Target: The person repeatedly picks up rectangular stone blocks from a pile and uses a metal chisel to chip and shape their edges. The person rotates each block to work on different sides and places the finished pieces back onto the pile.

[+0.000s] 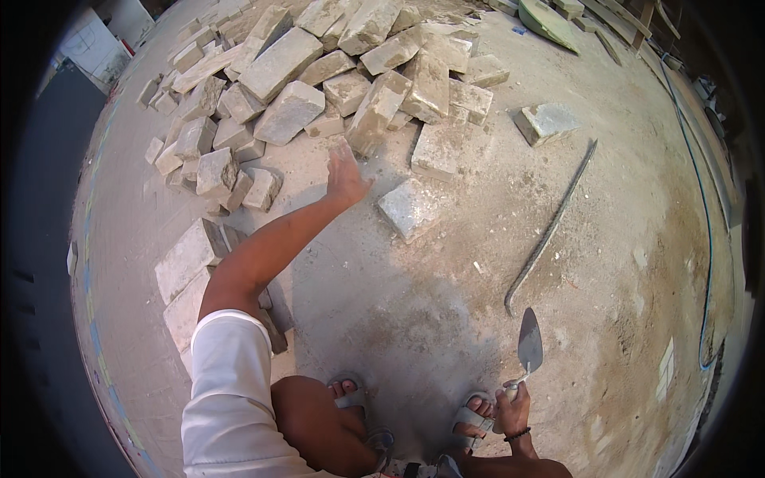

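Note:
My left hand point(347, 177) reaches out over the ground toward the near edge of a pile of pale, dusty blocks point(280, 64). Its fingers are stretched out and nothing shows in them. The closest piece is a long tilted block point(381, 111), just beyond the fingertips; whether they touch it I cannot tell. Down at the lower right, my right hand point(515, 410) is closed round the handle of a pointed trowel point(530, 341), its blade aimed away from me. A loose block point(410, 209) lies on the ground to the right of my left hand.
A curved metal bar point(551, 229) lies on the ground at the right, near another single block point(548, 123). More blocks point(185, 275) sit beneath my left arm. A blue hose point(706, 279) runs along the far right, and a green shell-shaped object point(548, 24) stands at the back.

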Tool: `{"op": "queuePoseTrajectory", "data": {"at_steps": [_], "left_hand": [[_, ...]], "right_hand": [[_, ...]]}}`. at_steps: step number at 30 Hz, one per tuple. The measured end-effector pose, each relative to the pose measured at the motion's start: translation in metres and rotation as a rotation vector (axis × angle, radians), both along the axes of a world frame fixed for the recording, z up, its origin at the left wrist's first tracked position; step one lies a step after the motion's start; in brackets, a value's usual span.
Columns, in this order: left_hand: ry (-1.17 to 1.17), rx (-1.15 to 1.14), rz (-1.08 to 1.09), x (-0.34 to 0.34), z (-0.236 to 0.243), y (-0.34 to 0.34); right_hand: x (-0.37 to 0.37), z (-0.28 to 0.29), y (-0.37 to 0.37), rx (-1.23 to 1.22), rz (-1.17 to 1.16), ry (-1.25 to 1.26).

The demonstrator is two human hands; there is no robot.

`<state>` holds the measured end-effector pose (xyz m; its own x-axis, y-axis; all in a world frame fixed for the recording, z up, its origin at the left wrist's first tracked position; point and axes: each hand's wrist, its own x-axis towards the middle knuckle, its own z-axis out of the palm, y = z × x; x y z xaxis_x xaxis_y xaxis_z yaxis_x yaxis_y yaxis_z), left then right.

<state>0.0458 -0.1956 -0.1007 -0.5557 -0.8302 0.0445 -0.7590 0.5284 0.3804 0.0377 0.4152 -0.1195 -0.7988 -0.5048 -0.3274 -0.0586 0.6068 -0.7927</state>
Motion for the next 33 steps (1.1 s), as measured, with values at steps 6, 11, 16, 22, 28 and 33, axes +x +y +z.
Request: {"op": "queuePoseTrajectory", "data": {"at_steps": [6,11,16,22,28,33], "left_hand": [[0.041,-0.219,0.236,-0.082,-0.044,-0.026],[-0.007,-0.283,0.156,-0.068,-0.033,-0.048],[-0.042,-0.318,0.002,-0.038,0.061,-0.034],[-0.258,-0.251,-0.281,-0.005,0.180,-0.020],[-0.546,0.094,-0.507,0.032,0.179,0.075],[-0.629,0.023,-0.731,0.074,0.150,0.185]], "right_hand": [[0.046,0.032,0.034,0.173,-0.364,-0.251],[0.064,0.023,0.045,0.207,-0.327,-0.248],[0.044,0.038,0.037,0.275,-0.154,-0.062],[0.006,0.024,0.010,0.135,0.015,0.017],[-0.017,0.034,-0.031,-0.078,0.178,-0.029],[-0.025,0.027,-0.059,-0.122,0.287,-0.045]]}}
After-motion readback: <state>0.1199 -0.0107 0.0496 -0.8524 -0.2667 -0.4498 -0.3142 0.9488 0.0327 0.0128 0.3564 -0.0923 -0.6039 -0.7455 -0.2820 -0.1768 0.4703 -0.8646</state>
